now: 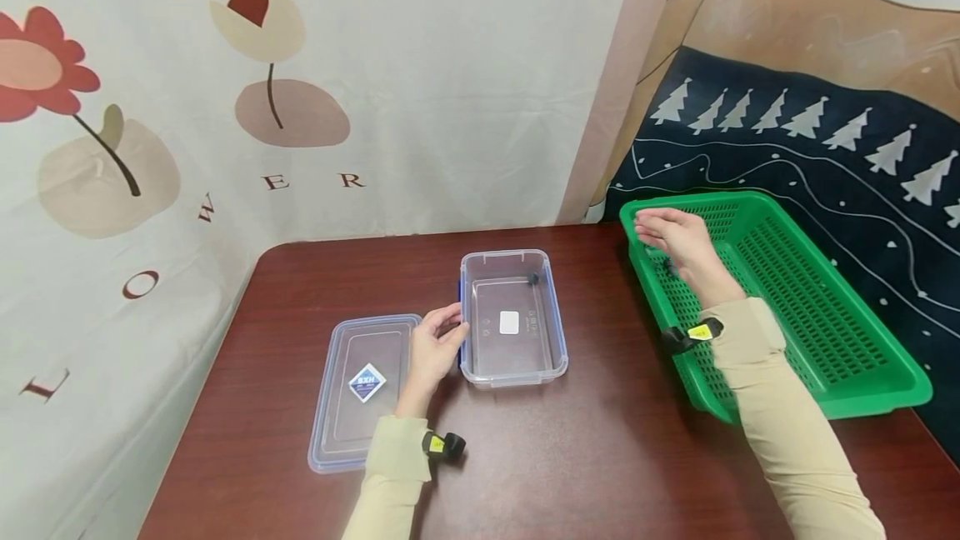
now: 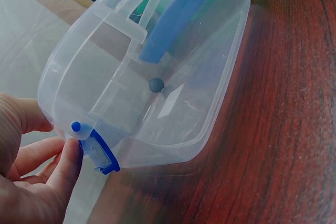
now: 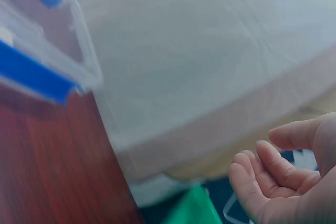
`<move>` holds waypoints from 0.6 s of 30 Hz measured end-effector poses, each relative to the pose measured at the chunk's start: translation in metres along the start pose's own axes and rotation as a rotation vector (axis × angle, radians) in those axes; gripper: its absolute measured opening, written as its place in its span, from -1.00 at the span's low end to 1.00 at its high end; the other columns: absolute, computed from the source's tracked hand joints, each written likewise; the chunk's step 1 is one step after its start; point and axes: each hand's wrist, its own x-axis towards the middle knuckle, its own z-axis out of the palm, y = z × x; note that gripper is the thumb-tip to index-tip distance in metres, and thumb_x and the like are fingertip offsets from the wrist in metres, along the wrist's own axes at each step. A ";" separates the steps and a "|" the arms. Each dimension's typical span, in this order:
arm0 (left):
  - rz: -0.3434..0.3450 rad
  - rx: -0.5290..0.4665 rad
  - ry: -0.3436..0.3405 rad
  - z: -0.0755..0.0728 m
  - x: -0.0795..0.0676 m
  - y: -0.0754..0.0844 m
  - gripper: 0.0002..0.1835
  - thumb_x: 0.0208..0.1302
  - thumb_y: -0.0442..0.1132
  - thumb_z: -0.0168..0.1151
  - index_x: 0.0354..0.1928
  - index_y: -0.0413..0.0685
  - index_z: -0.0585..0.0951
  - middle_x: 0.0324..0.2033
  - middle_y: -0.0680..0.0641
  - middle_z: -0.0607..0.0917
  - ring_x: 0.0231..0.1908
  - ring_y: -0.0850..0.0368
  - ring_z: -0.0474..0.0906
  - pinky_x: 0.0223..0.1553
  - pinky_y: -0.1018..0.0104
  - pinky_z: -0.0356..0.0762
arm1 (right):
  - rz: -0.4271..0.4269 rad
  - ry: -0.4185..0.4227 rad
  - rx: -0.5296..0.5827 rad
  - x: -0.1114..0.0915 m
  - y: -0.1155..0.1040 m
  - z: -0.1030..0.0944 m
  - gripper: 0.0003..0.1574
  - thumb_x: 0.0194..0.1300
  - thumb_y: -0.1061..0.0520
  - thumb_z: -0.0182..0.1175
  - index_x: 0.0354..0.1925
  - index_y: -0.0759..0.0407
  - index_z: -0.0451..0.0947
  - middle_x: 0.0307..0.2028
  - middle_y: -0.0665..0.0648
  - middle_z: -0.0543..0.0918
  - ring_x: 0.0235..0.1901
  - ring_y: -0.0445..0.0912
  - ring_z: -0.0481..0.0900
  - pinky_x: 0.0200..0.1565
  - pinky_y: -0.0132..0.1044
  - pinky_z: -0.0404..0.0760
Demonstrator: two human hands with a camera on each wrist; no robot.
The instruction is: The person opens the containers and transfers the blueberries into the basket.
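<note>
A clear plastic food box with blue side latches stands uncovered on the table. Inside it lies a small dark ball. My left hand holds the box at its left side, fingertips at the blue latch. Left of the box, the clear lid with a blue-and-white label lies flat, partly behind the left hand. My right hand hovers over the left rim of the green basket, its fingers loosely bent with nothing between them. Below that hand, a small dark object shows in the basket.
The brown wooden table carries the box and lid, with the large basket at its right side. A pale curtain with flower prints hangs along the back, and a dark cloth with tree prints is behind the basket.
</note>
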 end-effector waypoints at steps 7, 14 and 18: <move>-0.013 -0.003 0.006 0.000 0.005 -0.016 -0.65 0.07 -0.61 0.19 -0.04 -0.59 0.51 -0.14 -0.43 0.54 -0.08 -0.28 0.53 -0.04 0.32 0.58 | 0.020 -0.056 -0.243 -0.002 0.007 0.039 -0.46 0.37 0.17 0.07 0.21 0.45 0.32 -0.07 0.14 0.58 -0.31 -0.36 0.59 0.05 -0.39 0.52; -0.002 -0.002 0.008 0.000 0.009 -0.029 -0.64 0.08 -0.59 0.20 -0.03 -0.57 0.51 -0.13 -0.40 0.54 -0.09 -0.24 0.54 -0.04 0.34 0.59 | 0.063 -0.088 -0.319 0.000 0.020 0.074 -0.52 0.37 0.20 0.05 0.19 0.40 0.37 0.14 0.37 0.45 0.00 0.00 0.55 0.14 -0.24 0.47; -0.008 -0.022 -0.001 0.000 0.007 -0.021 -0.65 0.08 -0.61 0.18 -0.04 -0.61 0.50 -0.14 -0.44 0.53 -0.07 -0.30 0.52 -0.03 0.30 0.58 | 0.073 -0.100 -0.347 -0.001 0.032 0.093 -0.54 0.36 0.21 0.06 0.17 0.39 0.40 0.13 0.35 0.47 0.10 0.13 0.47 0.18 -0.17 0.44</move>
